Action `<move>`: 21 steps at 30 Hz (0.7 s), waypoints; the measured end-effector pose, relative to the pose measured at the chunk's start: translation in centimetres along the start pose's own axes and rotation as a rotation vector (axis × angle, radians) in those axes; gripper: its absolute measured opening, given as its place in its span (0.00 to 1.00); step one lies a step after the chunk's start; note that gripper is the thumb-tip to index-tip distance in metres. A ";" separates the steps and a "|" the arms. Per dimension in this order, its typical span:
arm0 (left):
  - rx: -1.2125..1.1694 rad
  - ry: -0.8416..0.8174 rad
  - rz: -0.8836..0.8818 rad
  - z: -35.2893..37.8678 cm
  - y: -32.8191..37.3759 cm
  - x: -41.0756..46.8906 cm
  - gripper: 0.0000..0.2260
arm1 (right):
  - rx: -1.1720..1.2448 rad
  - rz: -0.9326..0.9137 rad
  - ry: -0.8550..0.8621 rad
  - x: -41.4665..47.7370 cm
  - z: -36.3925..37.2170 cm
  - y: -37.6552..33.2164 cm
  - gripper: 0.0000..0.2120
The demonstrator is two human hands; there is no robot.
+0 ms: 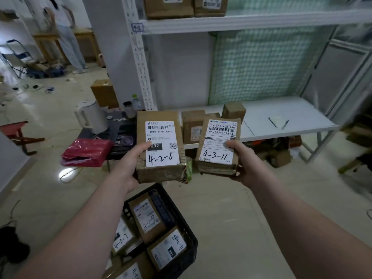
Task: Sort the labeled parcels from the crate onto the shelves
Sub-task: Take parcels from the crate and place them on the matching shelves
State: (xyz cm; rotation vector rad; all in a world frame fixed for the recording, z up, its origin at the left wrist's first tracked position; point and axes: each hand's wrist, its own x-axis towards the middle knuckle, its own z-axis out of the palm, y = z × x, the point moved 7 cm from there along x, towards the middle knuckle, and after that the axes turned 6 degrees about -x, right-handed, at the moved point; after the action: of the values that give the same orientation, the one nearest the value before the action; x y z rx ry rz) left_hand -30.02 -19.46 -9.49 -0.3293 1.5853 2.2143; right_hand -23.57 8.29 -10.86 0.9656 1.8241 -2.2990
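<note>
Shelf edges: the white metal lower shelf [281, 115] is running behind the two held parcels. The white upper shelf [241, 23], tagged 4-2 at its post, is carrying brown boxes above it.
Open room: a stretch of white board is showing on the lower shelf between the small brown cardboard boxes [193, 127] and the dark pen [285, 124]. Pale floor is lying to the right of the crate.
Left grip: the left grip [128, 168] is clasping the brown cardboard parcel marked 4-2-6 [161, 137] from its left side, with the thumb pressing on the label.
Right grip: the right grip [244, 164] is clasping the flatter brown parcel marked 4-3-11 [218, 146], thumb on its label. The two parcels are staying apart, side by side.
Crate: the black plastic crate [187, 228] is sitting on the floor below the hands, holding more labelled brown parcels [149, 216].
</note>
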 end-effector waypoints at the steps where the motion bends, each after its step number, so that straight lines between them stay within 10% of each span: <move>1: 0.011 -0.008 -0.009 1.6 -0.5 0.6 0.13 | 0.006 0.006 0.021 0.4 -1.8 -0.3 0.28; 21: 0.020 0.008 -0.073 28.1 -8.4 9.9 0.17 | 0.217 0.049 0.222 14.4 -30.7 -7.4 0.38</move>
State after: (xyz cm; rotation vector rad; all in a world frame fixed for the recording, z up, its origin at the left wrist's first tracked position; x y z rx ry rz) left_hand -34.05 11.15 -11.38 -0.3841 1.5732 2.1435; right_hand -24.84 42.79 -14.95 1.3293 1.6213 -2.4858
